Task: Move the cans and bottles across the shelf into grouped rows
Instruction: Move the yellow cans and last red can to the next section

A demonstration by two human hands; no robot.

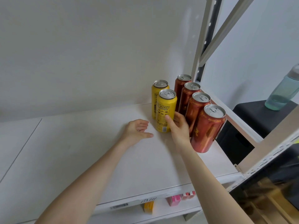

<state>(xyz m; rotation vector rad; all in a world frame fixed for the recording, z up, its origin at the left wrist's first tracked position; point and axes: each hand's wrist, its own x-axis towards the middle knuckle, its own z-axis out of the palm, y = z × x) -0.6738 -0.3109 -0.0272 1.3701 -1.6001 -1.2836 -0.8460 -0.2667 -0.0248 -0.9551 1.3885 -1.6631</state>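
The right hand [178, 126] curls round the front yellow can [167, 109], thumb on its label and fingers behind it. The left hand [138, 130] rests just beside it on the white shelf [97, 151], fingers loosely curled, holding nothing. A second yellow can [159, 94] stands directly behind the first. Four red cans [196, 113] stand upright in a row along the shelf's right edge.
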